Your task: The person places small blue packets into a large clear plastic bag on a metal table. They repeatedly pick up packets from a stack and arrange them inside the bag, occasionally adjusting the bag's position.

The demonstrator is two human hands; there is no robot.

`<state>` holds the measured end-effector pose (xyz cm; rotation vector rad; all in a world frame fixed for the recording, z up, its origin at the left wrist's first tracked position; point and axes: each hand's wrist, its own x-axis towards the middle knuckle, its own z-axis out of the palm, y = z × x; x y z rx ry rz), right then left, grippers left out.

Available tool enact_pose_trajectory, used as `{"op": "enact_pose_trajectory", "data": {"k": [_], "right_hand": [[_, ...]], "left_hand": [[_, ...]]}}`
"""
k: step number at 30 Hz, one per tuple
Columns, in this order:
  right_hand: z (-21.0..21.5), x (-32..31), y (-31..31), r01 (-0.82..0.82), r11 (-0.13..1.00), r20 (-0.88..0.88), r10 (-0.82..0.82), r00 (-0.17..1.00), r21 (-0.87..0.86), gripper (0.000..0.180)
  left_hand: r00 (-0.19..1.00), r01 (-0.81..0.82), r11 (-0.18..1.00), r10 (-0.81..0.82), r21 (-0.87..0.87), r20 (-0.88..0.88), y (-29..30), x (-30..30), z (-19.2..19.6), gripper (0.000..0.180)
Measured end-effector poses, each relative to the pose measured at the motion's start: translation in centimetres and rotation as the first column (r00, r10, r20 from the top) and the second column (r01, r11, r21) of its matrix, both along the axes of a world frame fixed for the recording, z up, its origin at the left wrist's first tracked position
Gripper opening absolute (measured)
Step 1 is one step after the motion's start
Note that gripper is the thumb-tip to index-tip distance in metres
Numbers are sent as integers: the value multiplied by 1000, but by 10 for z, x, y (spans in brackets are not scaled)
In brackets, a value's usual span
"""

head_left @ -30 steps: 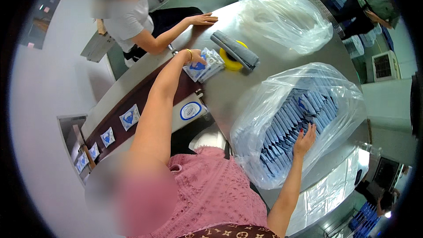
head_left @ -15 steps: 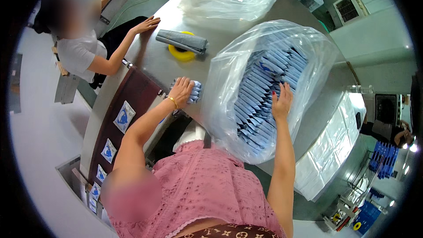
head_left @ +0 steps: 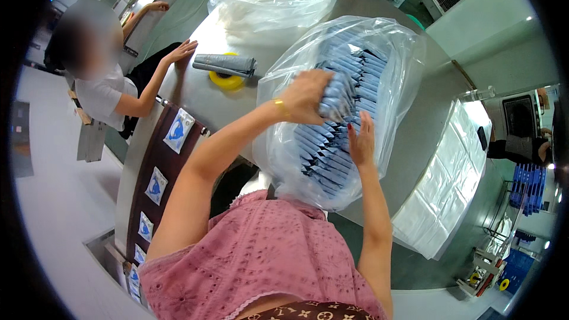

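My left hand (head_left: 305, 96) is closed round a stack of small blue sachets (head_left: 340, 95), slightly smeared by motion. It hangs over a large clear plastic bag (head_left: 269, 145) lying open on the metal table. Inside the bag, rows of the same blue sachets (head_left: 325, 153) stand packed on edge. At the bag's right side is my right hand (head_left: 363, 144), fingers stretched and thumb apart, against the sachet rows with nothing gripped. The held stack hides part of the rows beneath it.
On my left, a dark conveyor belt (head_left: 169, 163) carries several white-and-blue sachets (head_left: 156, 185). A grey roll (head_left: 224, 64) lies across a yellow tape ring (head_left: 227, 82). Beyond is another clear bag (head_left: 272, 0). Silvery sheeting (head_left: 441, 184) lies at right. A co-worker's hand (head_left: 181, 52) rests on the table edge.
My left hand has carried the sachet stack from the table beside the belt, up and right over the bag. My right hand stays by the rows. The whole view has shifted slightly.
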<state>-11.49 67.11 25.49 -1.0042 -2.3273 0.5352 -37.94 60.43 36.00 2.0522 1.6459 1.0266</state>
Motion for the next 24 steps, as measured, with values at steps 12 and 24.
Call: {"op": "enact_pose_trajectory", "data": {"k": [12, 24], "right_hand": [[28, 21, -32, -30, 996, 111, 40, 993, -87, 55], [-8, -86, 21, -87, 978, 475, -14, 880, 189, 94]], "left_hand": [[719, -58, 993, 112, 101, -686, 69, 52, -124, 82], [731, 342, 664, -632, -665, -256, -111, 52, -78, 56]]}}
